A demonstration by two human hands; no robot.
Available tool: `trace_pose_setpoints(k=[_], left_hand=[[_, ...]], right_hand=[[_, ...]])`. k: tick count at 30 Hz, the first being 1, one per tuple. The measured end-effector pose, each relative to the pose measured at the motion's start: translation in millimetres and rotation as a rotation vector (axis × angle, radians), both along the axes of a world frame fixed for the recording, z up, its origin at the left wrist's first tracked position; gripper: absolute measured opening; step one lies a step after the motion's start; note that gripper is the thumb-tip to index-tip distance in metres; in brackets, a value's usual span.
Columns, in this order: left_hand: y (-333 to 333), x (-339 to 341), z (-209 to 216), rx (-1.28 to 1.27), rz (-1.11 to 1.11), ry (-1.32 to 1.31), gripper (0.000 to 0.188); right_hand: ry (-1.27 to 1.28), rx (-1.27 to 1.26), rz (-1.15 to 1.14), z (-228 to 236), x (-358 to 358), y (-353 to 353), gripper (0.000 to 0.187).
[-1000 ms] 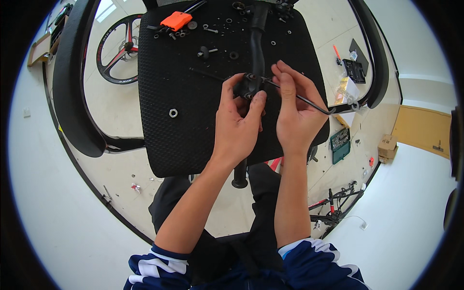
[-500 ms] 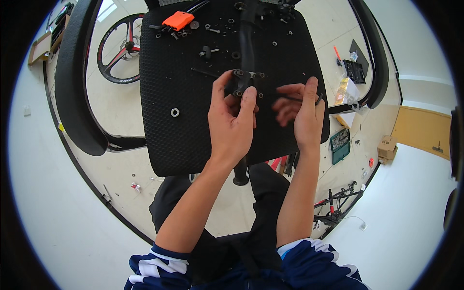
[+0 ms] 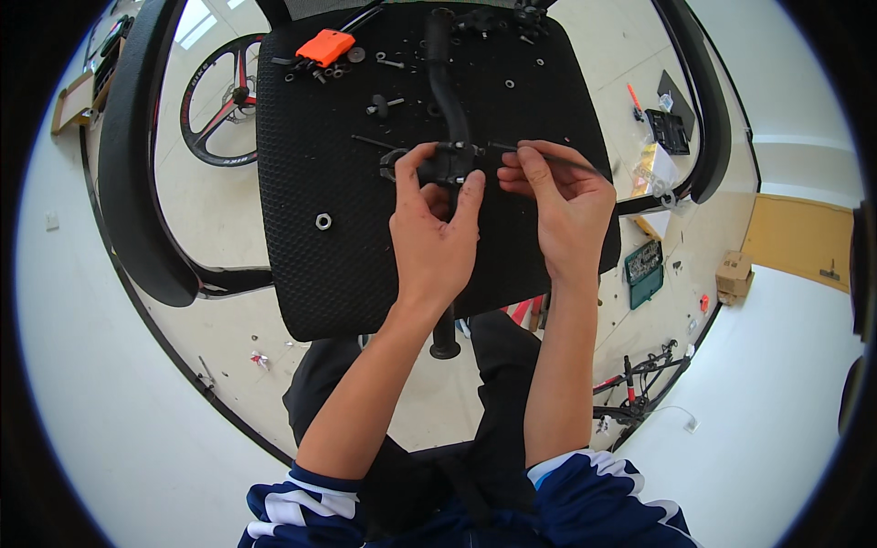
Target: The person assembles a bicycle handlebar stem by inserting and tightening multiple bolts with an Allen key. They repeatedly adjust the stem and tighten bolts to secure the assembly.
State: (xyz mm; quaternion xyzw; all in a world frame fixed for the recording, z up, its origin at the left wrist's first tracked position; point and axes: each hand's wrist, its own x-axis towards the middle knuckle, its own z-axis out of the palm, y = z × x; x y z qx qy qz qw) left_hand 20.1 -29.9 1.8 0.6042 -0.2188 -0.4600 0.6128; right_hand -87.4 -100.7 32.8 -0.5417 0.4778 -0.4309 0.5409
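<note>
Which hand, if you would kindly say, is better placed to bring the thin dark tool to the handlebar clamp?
The right hand, it seems: it holds the thin dark tool, one end toward the handlebar clamp, while the left hand grips the clamp.

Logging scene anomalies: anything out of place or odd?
Yes: small metal rings and bolts, plus a silver hexagonal nut, lie scattered across the black textured chair seat around the black curved handlebar. Odd: seating, not a workbench.
</note>
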Motion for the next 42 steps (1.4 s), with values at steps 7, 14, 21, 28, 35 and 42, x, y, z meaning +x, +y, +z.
trace_pose_setpoints(k=[7,14,21,28,35,42], left_hand=[[8,1,10,-0.135,0.034,0.218,0.042],[6,-5,8,-0.122,0.015,0.302,0.042],[5,-4,8,-0.116,0.002,0.298,0.042],[3,2,12,-0.073,-0.033,0.277,0.043],[4,7,12,-0.061,-0.082,0.233,0.042],[5,21,25,0.143,-0.140,-0.340,0.039]], right_hand=[[-0.049,-0.091,-0.018,4,6,5,0.016],[-0.011,-0.181,-0.051,3,9,7,0.013],[0.196,-0.338,-0.040,1,13,8,0.006],[0.396,-0.464,0.122,9,14,-3,0.007],[0.296,-0.372,0.157,9,8,-9,0.009],[0.128,-0.260,0.034,2,19,-1,0.009]])
